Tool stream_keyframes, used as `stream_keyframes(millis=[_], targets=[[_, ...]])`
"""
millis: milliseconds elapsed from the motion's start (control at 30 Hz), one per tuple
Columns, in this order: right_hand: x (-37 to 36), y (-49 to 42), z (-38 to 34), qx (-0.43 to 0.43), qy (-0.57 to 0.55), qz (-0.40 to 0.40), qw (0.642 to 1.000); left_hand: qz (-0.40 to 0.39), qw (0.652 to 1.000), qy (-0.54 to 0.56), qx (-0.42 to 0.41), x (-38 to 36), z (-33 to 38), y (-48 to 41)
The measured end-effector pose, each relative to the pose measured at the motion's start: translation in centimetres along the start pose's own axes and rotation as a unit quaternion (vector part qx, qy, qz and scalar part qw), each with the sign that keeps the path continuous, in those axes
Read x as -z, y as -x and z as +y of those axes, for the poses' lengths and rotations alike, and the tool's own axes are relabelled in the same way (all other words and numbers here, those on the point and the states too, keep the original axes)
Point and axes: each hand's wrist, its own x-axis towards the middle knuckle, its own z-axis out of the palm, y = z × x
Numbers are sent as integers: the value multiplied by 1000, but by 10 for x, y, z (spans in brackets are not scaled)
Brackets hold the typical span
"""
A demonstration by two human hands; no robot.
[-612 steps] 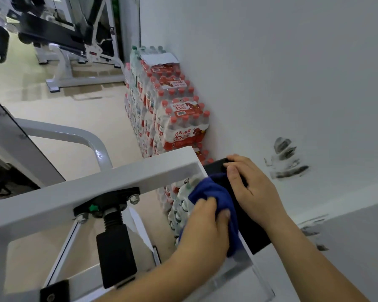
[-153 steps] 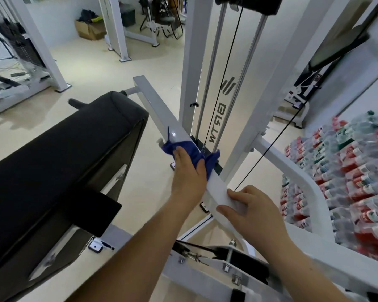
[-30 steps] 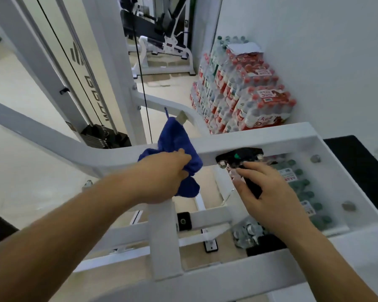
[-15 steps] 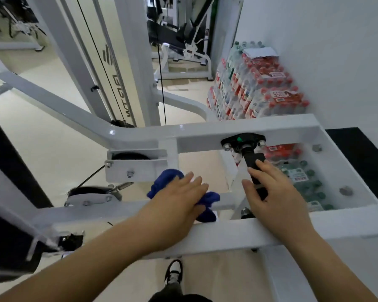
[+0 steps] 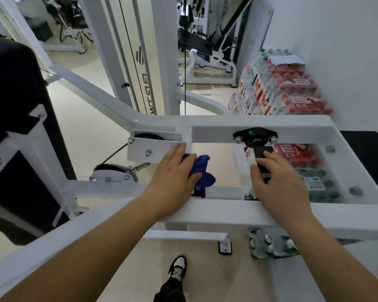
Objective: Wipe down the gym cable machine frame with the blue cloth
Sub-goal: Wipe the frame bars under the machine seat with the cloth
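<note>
Left hand (image 5: 172, 182) apparently presses cloth (image 5: 202, 171) against frame (image 5: 227, 209).

Open room lies between the far crossbar (image 5: 216, 127) and near crossbar (image 5: 227, 211); a bracket (image 5: 153, 149) blocks the left, a black post (image 5: 262, 151) the right.

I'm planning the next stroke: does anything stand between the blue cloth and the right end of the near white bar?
Yes: the right hand lies across the near white bar, fingers round the black handle, right of the blue cloth under the left hand. Nothing else shows on it.
</note>
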Motion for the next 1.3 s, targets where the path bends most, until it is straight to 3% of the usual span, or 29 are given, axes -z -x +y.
stream_keyframes(millis=[100, 233, 367, 433, 600, 733, 867, 1133, 1300], targets=[[2, 1, 2, -1, -27, 14, 1000, 42, 998, -20, 45, -4, 15, 5], [2, 0, 2, -2, -33, 8, 999, -7, 1000, -11, -4, -5, 16, 40], [6, -4, -3, -5, 12, -46, 999, -37, 999, 15, 0, 5, -2, -2], [6, -4, -5, 10, 48, -70, 996, -17, 1000, 19, 0, 5, -1, -15], [16, -8, 4, 22, 75, -117, 990, -8, 999, 32, -14, 0, 9, 39], [17, -6, 10, 26, 32, -80, 996, -37, 999, 32, -17, 7, -6, 14], [12, -2, 11, 34, 30, -72, 996, 12, 1000, 5, -11, 5, 7, -15], [13, 9, 14, 35, -18, -20, 999, -1, 998, 45, -39, 5, 2, 60], [26, 11, 25, 18, -63, -31, 997, 11, 1000, 12, 13, 14, 26, 1]])
